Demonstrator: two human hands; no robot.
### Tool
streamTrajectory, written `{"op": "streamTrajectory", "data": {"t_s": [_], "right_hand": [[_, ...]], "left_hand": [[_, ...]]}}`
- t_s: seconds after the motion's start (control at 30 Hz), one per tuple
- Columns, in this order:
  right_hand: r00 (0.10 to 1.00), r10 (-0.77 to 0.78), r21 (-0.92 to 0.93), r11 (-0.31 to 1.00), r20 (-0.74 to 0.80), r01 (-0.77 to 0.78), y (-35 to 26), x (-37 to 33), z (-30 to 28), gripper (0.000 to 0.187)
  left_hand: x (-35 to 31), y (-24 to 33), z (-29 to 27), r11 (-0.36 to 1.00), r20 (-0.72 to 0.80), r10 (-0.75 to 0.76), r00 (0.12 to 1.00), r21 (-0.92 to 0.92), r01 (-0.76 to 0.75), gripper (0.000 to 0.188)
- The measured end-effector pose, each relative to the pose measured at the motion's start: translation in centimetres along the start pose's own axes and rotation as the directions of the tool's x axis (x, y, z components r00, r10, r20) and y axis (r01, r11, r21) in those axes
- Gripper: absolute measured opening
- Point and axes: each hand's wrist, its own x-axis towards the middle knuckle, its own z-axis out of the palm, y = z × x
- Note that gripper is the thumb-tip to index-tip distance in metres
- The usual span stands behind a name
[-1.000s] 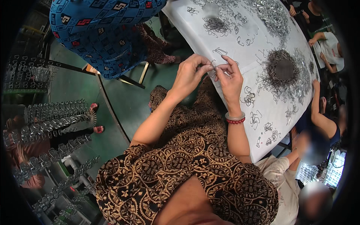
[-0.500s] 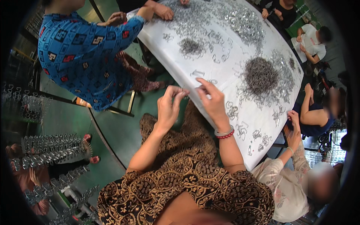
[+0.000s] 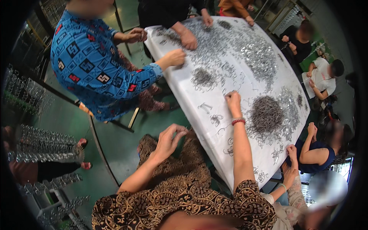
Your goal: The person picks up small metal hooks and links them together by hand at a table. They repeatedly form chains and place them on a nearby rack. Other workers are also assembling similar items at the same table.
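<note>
Thin bent-wire hooks (image 3: 216, 120) lie loosely clustered on the white table (image 3: 191, 96); a dense, dark heap (image 3: 267, 114) stands right of the right hand (image 3: 234, 102). Since the earlier frame, that hand has moved further from the left hand (image 3: 168, 142) and extended over the table, fingers bunched; contents cannot be told. Left fingertips converge off the table edge, hold indistinct. A co-worker's blue-sleeved arm (image 3: 147, 78) overlaps the table edge.
</note>
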Motion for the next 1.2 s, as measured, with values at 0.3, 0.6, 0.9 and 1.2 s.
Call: {"op": "streamTrajectory", "data": {"t_s": [0.3,0.6,0.9,1.2], "right_hand": [[0.964,0.245,0.054,0.966,0.106,-0.252,-2.0,0.9,-1.3,0.017],[0.995,0.095,-0.027,0.995,-0.041,-0.096,-0.4,-1.3,-0.3,0.02],[0.955,0.269,0.688,0.669,0.129,-0.281,-13.3,-7.5,-6.0,0.039],[0.934,0.314,0.916,0.299,0.168,-0.266,-23.2,-13.8,-9.6,0.039]], "left_hand": [[-0.2,-0.2,-0.5,0.998,-0.035,0.061,0.998,-0.026,-0.062,0.011],[-0.3,0.1,-0.7,0.998,-0.031,0.07,0.997,-0.002,-0.071,0.01],[0.8,0.3,-0.5,0.993,0.044,0.118,0.992,0.016,-0.119,0.01],[3.8,1.3,1.0,0.935,0.217,0.151,0.964,0.284,-0.21,0.016]]}}
